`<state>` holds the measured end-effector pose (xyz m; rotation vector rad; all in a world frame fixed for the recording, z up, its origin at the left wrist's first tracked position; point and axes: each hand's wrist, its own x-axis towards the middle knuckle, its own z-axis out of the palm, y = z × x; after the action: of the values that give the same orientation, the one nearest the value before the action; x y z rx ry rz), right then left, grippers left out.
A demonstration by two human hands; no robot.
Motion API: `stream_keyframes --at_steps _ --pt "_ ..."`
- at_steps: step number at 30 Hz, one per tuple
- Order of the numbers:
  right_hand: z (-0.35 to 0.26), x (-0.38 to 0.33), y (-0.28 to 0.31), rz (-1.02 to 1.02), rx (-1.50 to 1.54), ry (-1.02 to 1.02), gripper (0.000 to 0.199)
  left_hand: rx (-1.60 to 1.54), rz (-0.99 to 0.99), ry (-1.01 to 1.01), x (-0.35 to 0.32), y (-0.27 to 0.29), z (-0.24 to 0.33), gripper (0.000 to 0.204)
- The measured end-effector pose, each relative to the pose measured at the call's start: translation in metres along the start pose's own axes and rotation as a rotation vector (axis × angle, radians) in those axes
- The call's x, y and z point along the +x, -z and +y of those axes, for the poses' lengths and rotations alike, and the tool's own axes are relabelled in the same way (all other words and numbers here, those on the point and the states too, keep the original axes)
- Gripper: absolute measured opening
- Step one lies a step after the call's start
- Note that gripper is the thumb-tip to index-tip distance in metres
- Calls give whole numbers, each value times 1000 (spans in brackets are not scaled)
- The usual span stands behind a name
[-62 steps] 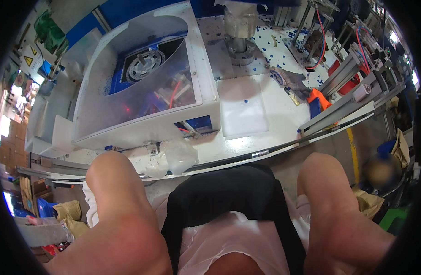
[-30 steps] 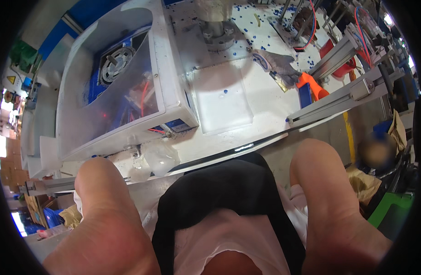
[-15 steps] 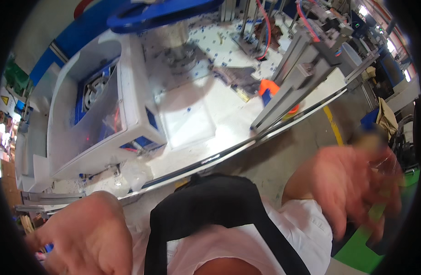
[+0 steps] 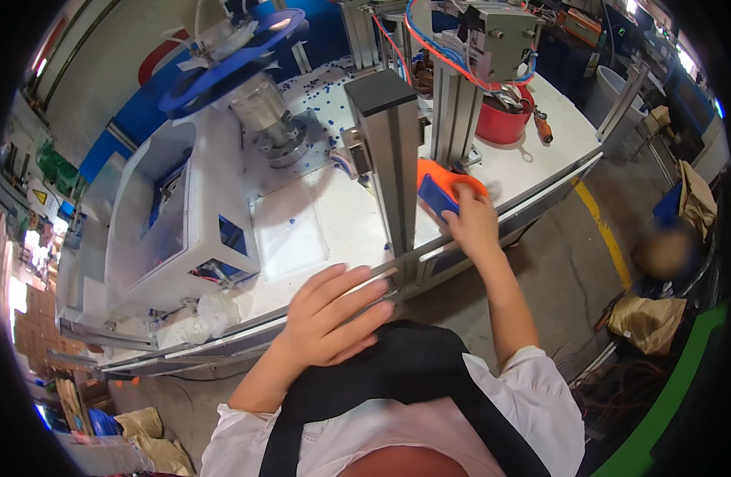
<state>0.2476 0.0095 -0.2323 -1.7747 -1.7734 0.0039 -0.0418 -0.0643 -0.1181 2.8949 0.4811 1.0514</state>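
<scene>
Right hand [image 4: 470, 219] reaching over the white tabletop [image 4: 532, 171], fingers closed around an orange-and-blue tape dispenser [image 4: 445, 187] just beside the grey aluminium post [image 4: 393, 159]. Left hand [image 4: 333, 314] open, fingers spread flat, resting at the tabletop's front edge near the post's foot. Red bucket [image 4: 504, 123] farther back, behind the dispenser.

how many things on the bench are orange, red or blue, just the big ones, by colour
orange: 1, the tape dispenser under the right hand
red: 1, the round tub
blue: 1, the wheel on top of the machine
total: 3
The small blue beads scattered on the white bench are too many to count. The left hand rests at the bench edge.
</scene>
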Motion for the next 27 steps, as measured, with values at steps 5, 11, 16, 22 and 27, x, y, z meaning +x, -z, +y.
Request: stream_keyframes --at_steps 5,11,16,22,27 --pt "36 -54 64 -9 1221 -200 46 -408 -167 261 31 -54 2 52" --pt "34 -132 108 -210 1367 -55 50 -1322 -58 760 71 -94 10 62" --pt "31 -162 108 -251 1272 -187 51 -1428 -273 1051 94 -92 19 32" --pt "29 -166 101 -502 1302 -285 56 -1183 -281 1121 81 -100 21 11" --pt "7 -131 107 -692 980 -247 65 -703 -163 1038 95 -74 32 9"
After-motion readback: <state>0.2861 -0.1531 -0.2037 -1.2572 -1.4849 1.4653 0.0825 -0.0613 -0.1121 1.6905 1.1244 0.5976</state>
